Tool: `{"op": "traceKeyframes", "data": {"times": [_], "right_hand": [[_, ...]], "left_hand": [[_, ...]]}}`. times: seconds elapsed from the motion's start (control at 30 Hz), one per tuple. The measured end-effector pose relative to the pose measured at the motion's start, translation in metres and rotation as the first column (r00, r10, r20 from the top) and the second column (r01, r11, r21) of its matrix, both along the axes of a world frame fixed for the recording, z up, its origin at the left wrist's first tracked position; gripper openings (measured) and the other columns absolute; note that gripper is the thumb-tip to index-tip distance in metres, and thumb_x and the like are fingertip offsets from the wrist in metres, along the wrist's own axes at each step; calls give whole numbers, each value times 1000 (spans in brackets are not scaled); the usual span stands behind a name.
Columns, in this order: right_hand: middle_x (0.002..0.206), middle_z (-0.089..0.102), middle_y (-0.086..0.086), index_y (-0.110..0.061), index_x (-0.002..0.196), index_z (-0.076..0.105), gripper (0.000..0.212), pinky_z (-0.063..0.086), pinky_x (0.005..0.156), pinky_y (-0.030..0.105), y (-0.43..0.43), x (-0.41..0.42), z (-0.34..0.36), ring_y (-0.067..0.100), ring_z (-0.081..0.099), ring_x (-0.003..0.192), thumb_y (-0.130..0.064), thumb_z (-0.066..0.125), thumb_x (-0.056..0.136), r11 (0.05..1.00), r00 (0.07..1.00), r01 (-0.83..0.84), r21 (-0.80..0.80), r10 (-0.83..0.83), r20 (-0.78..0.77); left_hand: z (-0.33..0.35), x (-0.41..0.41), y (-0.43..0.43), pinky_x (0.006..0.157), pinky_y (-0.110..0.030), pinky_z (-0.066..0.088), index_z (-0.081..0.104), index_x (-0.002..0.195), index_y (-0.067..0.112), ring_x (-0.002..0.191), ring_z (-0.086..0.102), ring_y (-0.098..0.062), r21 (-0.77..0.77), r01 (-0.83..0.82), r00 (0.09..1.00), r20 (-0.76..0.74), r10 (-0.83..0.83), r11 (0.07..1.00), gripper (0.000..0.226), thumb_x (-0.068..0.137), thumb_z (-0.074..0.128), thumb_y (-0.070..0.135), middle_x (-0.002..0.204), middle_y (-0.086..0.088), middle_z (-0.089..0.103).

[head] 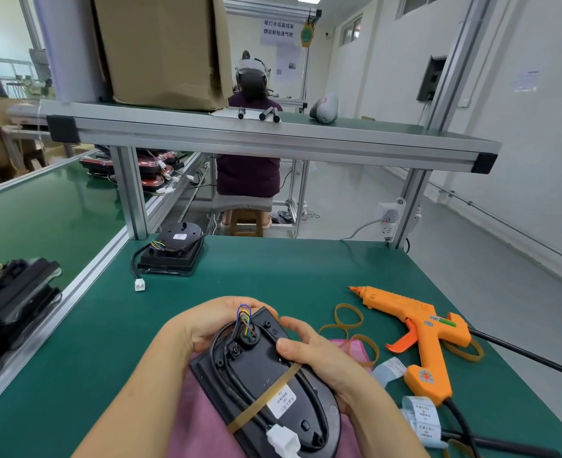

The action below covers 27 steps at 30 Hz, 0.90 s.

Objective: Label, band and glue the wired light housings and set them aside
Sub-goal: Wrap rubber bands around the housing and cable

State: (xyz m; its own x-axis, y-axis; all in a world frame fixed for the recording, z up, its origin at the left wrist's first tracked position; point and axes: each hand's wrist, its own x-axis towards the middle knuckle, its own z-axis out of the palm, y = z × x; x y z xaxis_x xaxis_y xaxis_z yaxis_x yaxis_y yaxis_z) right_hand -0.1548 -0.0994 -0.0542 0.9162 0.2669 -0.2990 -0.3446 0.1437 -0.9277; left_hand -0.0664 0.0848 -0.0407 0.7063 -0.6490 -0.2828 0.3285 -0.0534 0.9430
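We record a factory assembly line. Left of the left hand [200, 328] runs an aluminium-framed green conveyor belt [41, 206]; beyond the hand, another worker [249, 170] sits.

left hand [203, 328]: fingers curled round light housing [249, 371] far end | right hand [325, 358]: thumb on top, fingers apparently wrapped under its side | forearms converge from below

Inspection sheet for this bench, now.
Surface: green bench mat, pink cloth under the work.
Job's things: black plastic wired light housing, banded and labelled; orange glue gun lying right; second black housing at the far edge.
Clutter: loose tan rubber bands, white label strips.
Hands: left hand and right hand both grip that housing.
Cables: housing lead with white connector; glue gun's black cord.
Surroundings: cardboard box on shelf, seated person beyond.
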Motion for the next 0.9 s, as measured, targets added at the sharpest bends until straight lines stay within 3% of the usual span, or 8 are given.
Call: {"op": "traceKeyframes", "data": {"times": [0.13,0.23,0.37,0.47,0.57,0.7,0.9], "right_hand": [[104,71,16,-5,127,51,82,57,72,34,1,0,-2,26,70,83,-26,83,54,999,999,-40,32,40,9],[105,70,17,-4,126,53,80,57,74,35,1,1,-5,28,69,85,-26,84,55,998,999,-46,49,46,4],[108,69,18,-4,123,55,78,56,77,37,1,0,-8,29,68,89,-26,88,55,991,997,-78,109,76,19],[99,70,16,-5,117,55,84,57,74,36,2,-1,-10,27,68,82,-29,94,47,985,996,-93,144,92,14],[102,68,16,-3,120,54,81,56,76,34,1,-3,-9,25,67,83,-26,89,50,985,994,-106,136,106,10],[113,66,21,1,130,53,78,53,87,37,0,-5,-7,28,66,93,-21,77,59,978,994,-112,175,113,3],[117,59,25,5,134,47,106,45,96,43,2,-8,-5,34,56,103,-29,93,45,968,989,-149,200,149,15]], "left_hand": [[-2,1,-1,63,-29,57,64,109,1,70,68,-22,32,4,1000,-10,-4,999,20,90,56,3,87,-15,70],[-3,1,-1,62,-29,57,64,103,0,68,67,-22,19,6,1000,-23,-6,1000,26,77,67,2,86,-17,68],[-6,1,0,58,-26,55,65,96,2,64,67,-18,3,7,1000,-15,-7,1000,11,91,56,1,78,-11,70],[-7,1,1,58,-27,55,67,92,2,64,67,-19,-11,22,999,-41,-22,1000,11,87,57,4,78,-13,70],[-8,-1,1,57,-26,55,68,91,2,63,67,-19,-34,36,998,-52,-38,999,16,77,65,9,76,-12,70],[-9,-3,-1,56,-23,54,71,89,4,62,67,-16,-59,6,1000,-17,-7,998,9,85,63,4,75,-10,71],[-6,-5,-5,55,-22,52,63,103,-1,60,64,-13,-24,24,1000,-5,-24,999,16,92,52,-3,72,-4,68]]}}
